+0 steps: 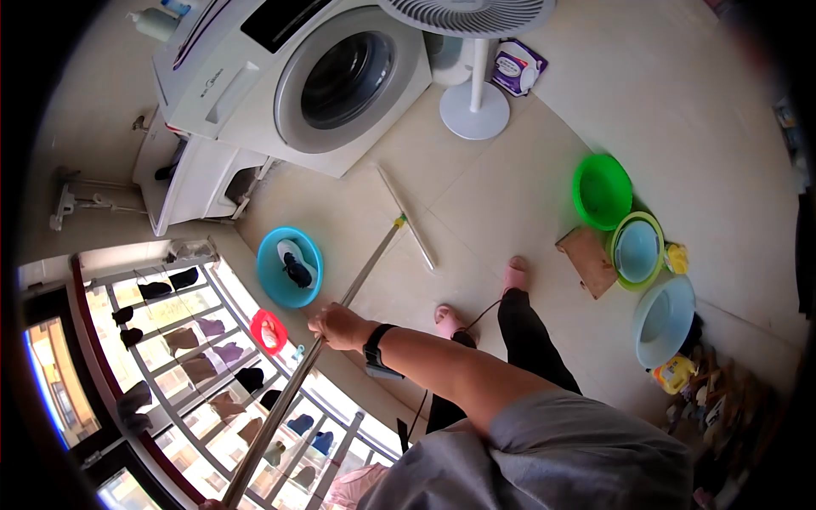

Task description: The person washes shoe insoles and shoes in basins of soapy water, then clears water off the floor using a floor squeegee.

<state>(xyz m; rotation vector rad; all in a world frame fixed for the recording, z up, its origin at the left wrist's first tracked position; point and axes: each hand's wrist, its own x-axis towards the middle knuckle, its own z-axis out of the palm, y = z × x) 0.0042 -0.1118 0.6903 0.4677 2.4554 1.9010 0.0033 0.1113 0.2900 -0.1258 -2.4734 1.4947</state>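
My right hand [342,328], with a dark watch on its wrist, is closed around the metal pole of a long-handled floor squeegee [369,268]. The squeegee's narrow pale head lies on the tiled floor [476,195], in front of the washing machine [246,102]. At the bottom edge, a sliver of my left hand [211,504] wraps the upper end of the pole; most of that hand is cut off. A blue basin [265,285] with a dark and white shoe [295,263] in it stands left of the pole. My feet, in pink slippers [515,274], are right of the pole.
A white fan [476,110] stands beside the washer. To the right are a green basin [602,191], a cardboard piece [588,259], pale blue basins [665,319] and a yellow bottle [674,374]. A white sink [183,183] and a barred window with hanging laundry line the left.
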